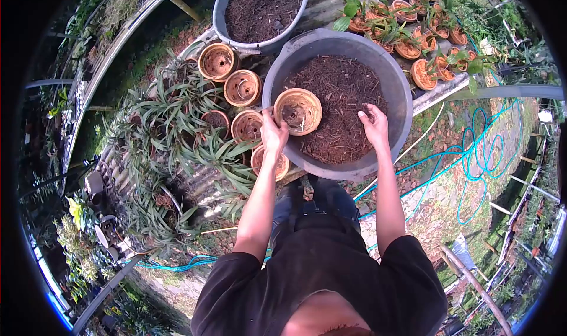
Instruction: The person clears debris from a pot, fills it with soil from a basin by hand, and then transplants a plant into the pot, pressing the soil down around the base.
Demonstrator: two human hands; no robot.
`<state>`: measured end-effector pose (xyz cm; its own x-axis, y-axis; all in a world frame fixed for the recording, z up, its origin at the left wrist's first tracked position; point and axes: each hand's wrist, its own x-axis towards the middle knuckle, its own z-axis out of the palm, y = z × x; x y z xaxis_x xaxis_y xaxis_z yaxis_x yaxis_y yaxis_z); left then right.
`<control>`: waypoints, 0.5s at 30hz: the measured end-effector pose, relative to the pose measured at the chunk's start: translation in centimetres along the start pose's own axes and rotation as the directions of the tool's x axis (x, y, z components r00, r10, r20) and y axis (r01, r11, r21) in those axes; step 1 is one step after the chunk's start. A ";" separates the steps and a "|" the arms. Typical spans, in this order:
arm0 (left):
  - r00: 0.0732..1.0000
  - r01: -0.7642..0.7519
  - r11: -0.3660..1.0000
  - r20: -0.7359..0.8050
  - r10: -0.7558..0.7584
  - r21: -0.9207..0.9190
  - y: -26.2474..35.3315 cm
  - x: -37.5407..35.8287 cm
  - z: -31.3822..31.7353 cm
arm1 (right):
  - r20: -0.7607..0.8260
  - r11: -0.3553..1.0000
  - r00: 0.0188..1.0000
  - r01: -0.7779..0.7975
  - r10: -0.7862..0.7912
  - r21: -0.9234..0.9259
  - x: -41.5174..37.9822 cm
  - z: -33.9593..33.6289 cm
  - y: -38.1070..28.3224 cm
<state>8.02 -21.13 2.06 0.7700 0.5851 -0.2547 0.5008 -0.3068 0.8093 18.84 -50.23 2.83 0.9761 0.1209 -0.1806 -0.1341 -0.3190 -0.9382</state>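
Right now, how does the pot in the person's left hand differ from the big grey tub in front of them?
The pot is small, while the grey tub is far wider. The pot is orange-tan, whereas the grey tub is not. The pot is held up in the left hand; the grey tub sits beneath it. Both are round and open-topped.

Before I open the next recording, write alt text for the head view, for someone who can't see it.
A person's left hand holds a pot over a tub of soil, with the right hand open over the same tub. Other pots stand at left, beside leafy plants.
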 end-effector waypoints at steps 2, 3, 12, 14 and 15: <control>0.999 -0.024 1.000 -0.025 0.024 0.012 -0.2 -0.2 0.2 | 0.057 0.969 0.991 0.128 -0.119 -0.209 -0.2 2.2 -2.4; 0.999 -0.036 0.999 -0.035 0.037 0.019 -0.1 -0.3 0.3 | 0.117 0.938 0.972 0.229 -0.204 -0.261 -0.7 3.7 -5.1; 0.998 -0.034 0.991 -0.060 0.026 -0.128 0.9 -2.7 1.6 | 0.420 0.800 0.868 0.441 -0.265 -0.407 -4.6 10.5 -6.1; 1.000 0.007 0.983 -0.018 -0.010 -0.186 1.7 -3.1 1.3 | 0.332 0.710 0.852 0.521 -0.404 -0.474 -4.6 11.1 -5.7; 1.000 -0.015 0.978 -0.018 0.011 -0.210 1.0 -3.1 1.7 | 0.291 0.660 0.833 0.552 -0.471 -0.510 -4.5 11.3 -5.3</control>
<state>6.81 -24.52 2.78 0.7681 0.5952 -0.2360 0.3954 -0.1511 0.9060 13.19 -38.41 5.30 0.8260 0.5247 0.2058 0.5375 -0.6234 -0.5679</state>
